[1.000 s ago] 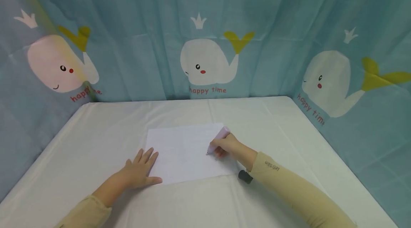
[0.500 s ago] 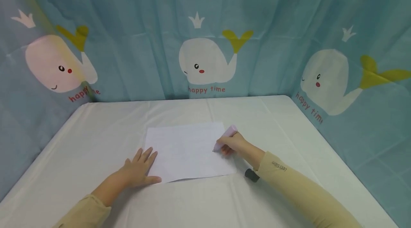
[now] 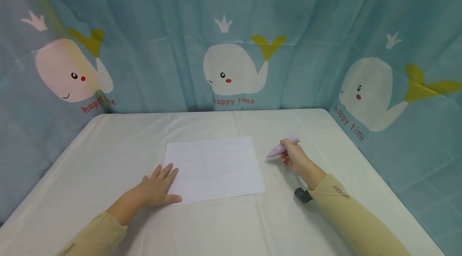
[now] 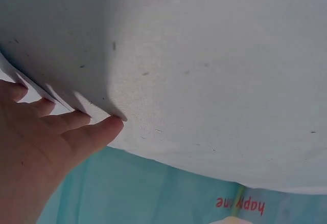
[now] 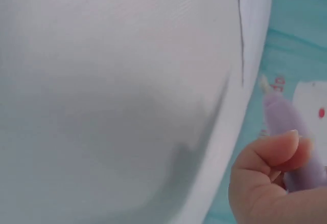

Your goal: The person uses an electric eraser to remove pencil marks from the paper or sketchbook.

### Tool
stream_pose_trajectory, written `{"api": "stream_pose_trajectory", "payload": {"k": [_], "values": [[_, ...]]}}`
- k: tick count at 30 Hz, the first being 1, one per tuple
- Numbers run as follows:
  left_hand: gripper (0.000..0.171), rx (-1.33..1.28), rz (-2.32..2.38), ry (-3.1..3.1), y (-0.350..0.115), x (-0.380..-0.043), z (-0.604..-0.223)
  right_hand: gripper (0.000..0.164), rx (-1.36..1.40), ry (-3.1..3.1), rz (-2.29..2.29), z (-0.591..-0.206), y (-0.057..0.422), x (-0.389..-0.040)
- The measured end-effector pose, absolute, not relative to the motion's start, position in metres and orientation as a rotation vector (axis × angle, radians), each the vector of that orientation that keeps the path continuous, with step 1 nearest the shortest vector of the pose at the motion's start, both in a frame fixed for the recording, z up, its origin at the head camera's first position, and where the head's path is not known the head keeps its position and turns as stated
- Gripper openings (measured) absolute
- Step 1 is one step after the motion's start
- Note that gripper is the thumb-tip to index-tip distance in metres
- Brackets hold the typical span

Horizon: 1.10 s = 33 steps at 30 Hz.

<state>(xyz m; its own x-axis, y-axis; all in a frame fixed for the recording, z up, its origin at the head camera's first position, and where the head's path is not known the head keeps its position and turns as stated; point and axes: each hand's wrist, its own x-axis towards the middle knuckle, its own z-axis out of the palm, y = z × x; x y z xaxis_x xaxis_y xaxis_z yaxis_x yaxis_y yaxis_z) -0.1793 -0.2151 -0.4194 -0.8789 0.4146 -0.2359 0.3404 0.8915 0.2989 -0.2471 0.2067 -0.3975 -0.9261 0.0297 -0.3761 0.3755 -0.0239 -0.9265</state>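
A white sheet of paper lies on the white-covered table. My left hand rests at the paper's left edge with fingers spread. In the left wrist view the fingertips of the left hand touch along the edge of the sheet. My right hand grips a thick lilac pen, off the table to the right of the paper. The pen slants with its tip pointing down and left. In the right wrist view the thumb and fingers curl round the lilac barrel. No marks are discernible on the sheet.
A small black object shows beneath the right wrist, seemingly attached there. The white tablecloth surrounds the paper. A blue curtain with whale prints rises along the back and sides of the table.
My right hand has carried the pen from over the paper to the right, past its edge. The black object has moved along with that wrist. My left hand stays at the left edge.
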Motion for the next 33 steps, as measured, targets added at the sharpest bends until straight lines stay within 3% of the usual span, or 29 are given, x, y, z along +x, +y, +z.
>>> {"api": "stream_pose_trajectory", "payload": {"k": [3,7,11,19,25,30,33], "values": [[0.094,0.587,0.366,2.786,-0.214,-0.184,-0.42,0.025,0.481,1.94,-2.109,-0.401,0.219,-0.249],[0.087,0.654,0.312,2.866,-0.212,-0.19,-0.422,0.048,0.443,1.831,-2.175,-0.408,0.229,-0.251],[0.079,0.681,0.255,2.943,-0.21,-0.192,-0.421,0.055,0.475,1.953,-2.037,-0.41,0.234,-0.252],[0.064,0.66,0.224,3.01,-0.213,-0.183,-0.42,0.036,0.447,2.359,-1.42,-0.409,0.239,-0.244],[0.059,0.611,0.237,3.011,-0.222,-0.175,-0.416,0.023,0.294,2.397,-1.387,-0.412,0.236,-0.239],[0.058,0.569,0.239,2.99,-0.231,-0.169,-0.412,0.021,0.278,2.395,-1.376,-0.411,0.235,-0.24],[0.06,0.534,0.272,3.03,-0.238,-0.167,-0.409,0.031,0.262,2.46,-1.309,-0.403,0.239,-0.244]]}}
